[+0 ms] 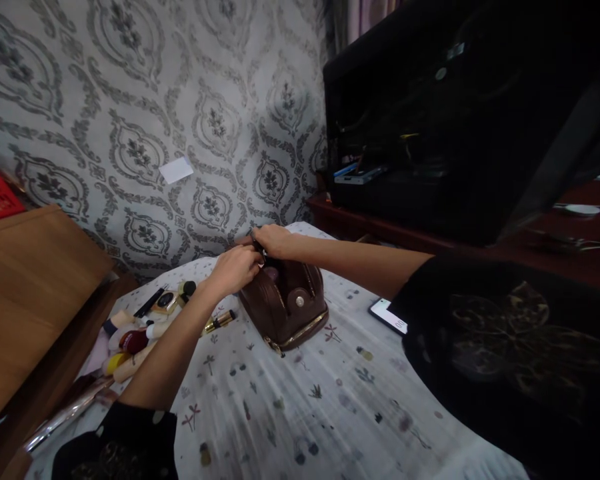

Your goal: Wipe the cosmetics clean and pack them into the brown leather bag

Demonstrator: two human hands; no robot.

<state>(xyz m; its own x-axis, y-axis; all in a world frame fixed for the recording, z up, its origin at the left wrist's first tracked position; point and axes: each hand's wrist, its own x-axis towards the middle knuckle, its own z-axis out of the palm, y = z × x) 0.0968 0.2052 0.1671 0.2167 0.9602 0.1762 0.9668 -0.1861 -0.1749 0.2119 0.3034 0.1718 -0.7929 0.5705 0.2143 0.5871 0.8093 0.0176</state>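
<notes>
A brown leather-look makeup bag [263, 310] with gold zips and a round metal snap stands unzipped on the patterned cloth [275, 407]. My left hand [237, 270] is closed on the left rim near its far end, fingers bent over the edge. At the far end, my right hand [273, 241] grips the bag's rim with curled fingers; a dark piece shows beside them. Something pinkish [272, 273] lies inside the bag, too shaded to name. Near my left forearm lies a gold-and-black tube [220, 321].
Several cosmetics, including a compact [167, 301] and a dark red bottle [134, 341], lie left of my left arm. A phone [387, 315] lies by my right sleeve. A wooden panel [35, 293] stands left; a black television [430, 133] stands on the right.
</notes>
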